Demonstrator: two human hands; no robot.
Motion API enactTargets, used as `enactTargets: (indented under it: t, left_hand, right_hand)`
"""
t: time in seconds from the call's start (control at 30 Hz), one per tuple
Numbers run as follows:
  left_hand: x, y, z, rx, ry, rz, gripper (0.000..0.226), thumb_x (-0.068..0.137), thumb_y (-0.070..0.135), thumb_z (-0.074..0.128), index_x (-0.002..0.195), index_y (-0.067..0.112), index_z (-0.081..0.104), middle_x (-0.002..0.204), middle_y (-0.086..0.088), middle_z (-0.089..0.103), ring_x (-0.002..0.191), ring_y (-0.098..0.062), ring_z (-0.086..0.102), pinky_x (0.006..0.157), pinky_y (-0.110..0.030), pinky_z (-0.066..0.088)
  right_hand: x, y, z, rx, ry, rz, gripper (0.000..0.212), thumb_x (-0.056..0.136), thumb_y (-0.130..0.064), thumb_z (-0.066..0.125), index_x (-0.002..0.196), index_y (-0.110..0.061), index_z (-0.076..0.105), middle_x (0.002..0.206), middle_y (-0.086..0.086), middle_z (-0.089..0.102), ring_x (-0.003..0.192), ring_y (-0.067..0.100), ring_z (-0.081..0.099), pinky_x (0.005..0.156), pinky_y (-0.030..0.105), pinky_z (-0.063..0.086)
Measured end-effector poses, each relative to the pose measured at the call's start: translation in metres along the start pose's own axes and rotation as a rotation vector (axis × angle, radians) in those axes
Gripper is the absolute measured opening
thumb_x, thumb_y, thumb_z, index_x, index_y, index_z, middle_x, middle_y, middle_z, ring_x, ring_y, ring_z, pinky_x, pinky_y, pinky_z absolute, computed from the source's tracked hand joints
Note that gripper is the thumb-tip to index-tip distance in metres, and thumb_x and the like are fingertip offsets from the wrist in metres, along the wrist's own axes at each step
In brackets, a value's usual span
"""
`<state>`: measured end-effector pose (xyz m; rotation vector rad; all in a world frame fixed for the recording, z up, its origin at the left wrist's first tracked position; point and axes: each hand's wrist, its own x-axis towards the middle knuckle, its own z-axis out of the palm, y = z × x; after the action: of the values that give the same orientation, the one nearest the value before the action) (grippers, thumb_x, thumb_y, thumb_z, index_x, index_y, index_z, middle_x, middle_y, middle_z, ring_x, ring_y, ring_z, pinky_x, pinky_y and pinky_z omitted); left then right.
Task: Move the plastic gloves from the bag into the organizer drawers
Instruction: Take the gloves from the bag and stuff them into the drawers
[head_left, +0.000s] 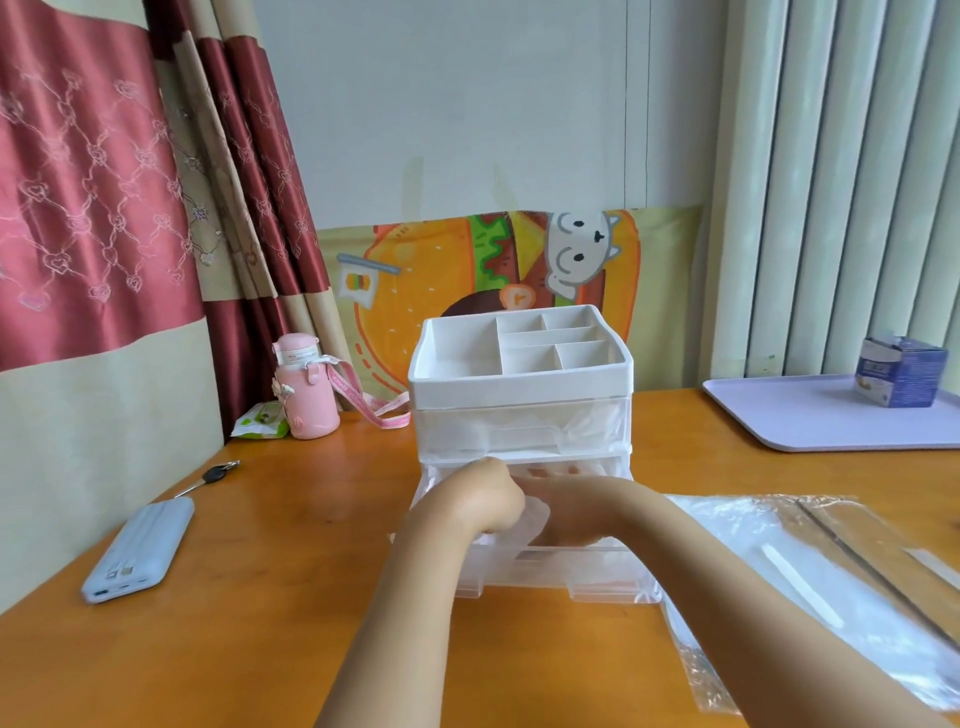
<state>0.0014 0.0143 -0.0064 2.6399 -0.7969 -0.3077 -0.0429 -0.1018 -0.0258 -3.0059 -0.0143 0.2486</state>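
Now, bag: clear and flat at the near right edge of the desk, just beside the organizer, with my right forearm crossing over it. I cannot tell whether any gloves are left inside.
Lower drawer: pulled out toward me, with both my hands in it.
Left hand: knuckles up, fingers curled down onto the wad and bunching it at the drawer's left side.
Plastic gloves: a white crumpled wad inside the lower drawer, showing between my two hands and touching both.
Right hand: reaching deeper, fingers stretched out side by side. The fingertips show pink through the clear plastic, under the upper drawer.
Step in hand: packing the wad down, I judge. I should sweep the film toward the back with my flat right fingers while the left keeps it low, so nothing stands above the rim.
Risk: thin film springs up and could snag when the drawer slides in. I should press the air out before letting go.
Upper drawer: pushed in, with cloudy film behind its front, probably gloves.
Organizer: mid-desk, and light, I'd guess. I should push the drawer gently or steady the frame.
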Motion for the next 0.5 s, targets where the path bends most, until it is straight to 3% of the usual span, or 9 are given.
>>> enactTargets:
  t: [0.07, 0.17, 0.27, 0.4, 0.5]
  left_hand:
    - [-0.001, 0.002, 0.002, 0.049, -0.019, -0.04, 0.028, 0.1, 0.017, 0.04, 0.12, 0.007, 0.057, 0.101, -0.007, 0.053, 0.09, -0.02, 0.051, 0.071, -0.025, 0.037]
    - [0.0, -0.001, 0.006, 0.115, -0.09, -0.081, 0.032, 0.097, 0.019, 0.049, 0.126, 0.005, 0.054, 0.113, -0.011, 0.057, 0.109, -0.025, 0.057, 0.078, -0.028, 0.041]
    - [0.001, -0.004, 0.008, 0.097, -0.095, -0.117, 0.037, 0.093, 0.02, 0.06, 0.126, 0.005, 0.053, 0.116, -0.013, 0.056, 0.11, -0.026, 0.057, 0.078, -0.028, 0.043]
    - [-0.001, -0.005, 0.003, 0.046, -0.067, -0.143, 0.047, 0.084, 0.031, 0.073, 0.12, 0.006, 0.056, 0.102, -0.008, 0.053, 0.096, -0.024, 0.055, 0.081, -0.031, 0.046]
    - [-0.003, -0.006, 0.002, 0.04, -0.06, -0.157, 0.052, 0.081, 0.035, 0.076, 0.119, 0.007, 0.056, 0.101, -0.008, 0.051, 0.102, -0.027, 0.057, 0.086, -0.034, 0.048]
  right_hand:
    - [0.003, 0.005, 0.005, 0.047, 0.006, 0.052, 0.078, 0.09, -0.054, 0.051, 0.153, -0.03, 0.009, 0.159, -0.008, 0.014, 0.148, 0.017, 0.005, 0.117, 0.051, 0.004]
    - [-0.004, 0.004, 0.003, 0.174, 0.01, 0.133, 0.083, 0.088, -0.047, 0.06, 0.153, -0.025, 0.013, 0.159, -0.004, 0.015, 0.145, 0.023, 0.018, 0.117, 0.042, 0.018]
    - [-0.018, 0.003, -0.003, 0.42, 0.07, 0.235, 0.08, 0.087, -0.034, 0.067, 0.151, -0.02, 0.021, 0.155, 0.0, 0.028, 0.138, 0.023, 0.033, 0.108, 0.033, 0.031]
    - [-0.019, 0.0, -0.007, 0.476, 0.153, 0.415, 0.042, 0.099, -0.019, 0.045, 0.138, -0.005, 0.043, 0.14, 0.011, 0.048, 0.127, 0.025, 0.046, 0.099, 0.03, 0.039]
    - [-0.01, -0.005, -0.009, 0.4, 0.102, 0.452, 0.036, 0.1, -0.012, 0.035, 0.13, 0.0, 0.05, 0.134, 0.014, 0.052, 0.111, 0.023, 0.051, 0.089, 0.029, 0.04]
